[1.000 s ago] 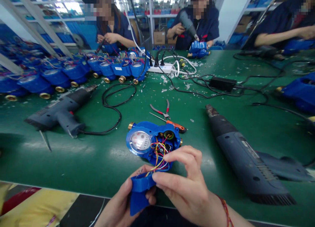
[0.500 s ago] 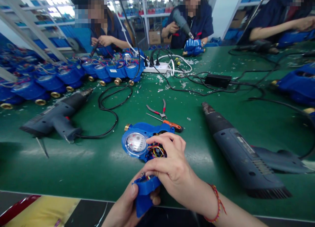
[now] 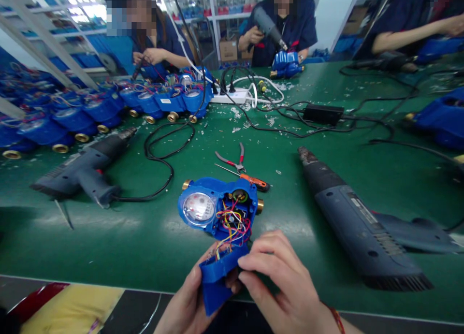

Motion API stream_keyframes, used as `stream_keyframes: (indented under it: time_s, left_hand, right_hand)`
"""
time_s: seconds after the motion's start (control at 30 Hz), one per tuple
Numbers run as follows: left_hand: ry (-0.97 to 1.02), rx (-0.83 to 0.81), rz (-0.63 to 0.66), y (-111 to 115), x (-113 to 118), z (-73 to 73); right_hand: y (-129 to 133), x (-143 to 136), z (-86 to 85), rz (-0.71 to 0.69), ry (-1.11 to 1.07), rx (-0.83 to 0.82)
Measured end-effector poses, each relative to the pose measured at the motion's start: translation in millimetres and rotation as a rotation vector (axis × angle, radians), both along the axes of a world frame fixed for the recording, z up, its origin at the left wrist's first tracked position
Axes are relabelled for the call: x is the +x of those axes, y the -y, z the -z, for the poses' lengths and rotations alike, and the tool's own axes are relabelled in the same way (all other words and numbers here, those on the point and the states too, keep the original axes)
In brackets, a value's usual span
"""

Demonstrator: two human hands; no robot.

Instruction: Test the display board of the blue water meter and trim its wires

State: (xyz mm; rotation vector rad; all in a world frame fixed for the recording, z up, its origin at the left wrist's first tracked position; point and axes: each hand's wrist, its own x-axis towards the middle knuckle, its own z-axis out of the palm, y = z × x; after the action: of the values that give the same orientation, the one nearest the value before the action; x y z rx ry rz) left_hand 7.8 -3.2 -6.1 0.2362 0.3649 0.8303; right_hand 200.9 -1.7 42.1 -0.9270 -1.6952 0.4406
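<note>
A blue water meter [image 3: 217, 186] lies on the green table, with a clear round dial [image 3: 198, 208] on its left and an open compartment on its right. Red, yellow and white wires [image 3: 234, 223] run from that compartment into a blue plastic cover [image 3: 219, 271] close to me. My left hand [image 3: 186, 295] grips the cover from the left and below, its fingers partly hidden behind it. At the cover's right edge, my right hand [image 3: 281, 281] has its thumb and forefinger close together, the fingertips against the plastic.
Pliers [image 3: 235, 162] and an orange-handled screwdriver [image 3: 255, 181] lie behind the meter. Heat guns rest at left [image 3: 83, 167] and right [image 3: 358, 223]. Several blue meters [image 3: 72, 123] line the back left, beside a power strip [image 3: 232, 96] and cables. Co-workers sit opposite, one holding a heat gun [image 3: 270, 27].
My right hand has moved from over the compartment and wires down to the cover's right edge, uncovering the compartment. The left hand keeps hold of the cover, which has turned slightly.
</note>
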Motion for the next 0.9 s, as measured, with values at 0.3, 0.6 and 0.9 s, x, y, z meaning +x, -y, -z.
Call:
stream_keyframes:
  time_s: [0.3, 0.6, 0.9]
  left_hand:
    - [0.140, 0.035, -0.001, 6, 22, -15.7]
    - [-0.168, -0.070, -0.059, 11, 15, -9.2]
    - [-0.048, -0.072, -0.011, 2, 9, -9.3]
  right_hand:
    - [1, -6, 10.7, 0.060, 0.146, 0.159]
    - [3, -1, 12.6, 0.139, 0.336, 0.277]
    - [4, 7, 7.7, 0.140, -0.033, -0.052]
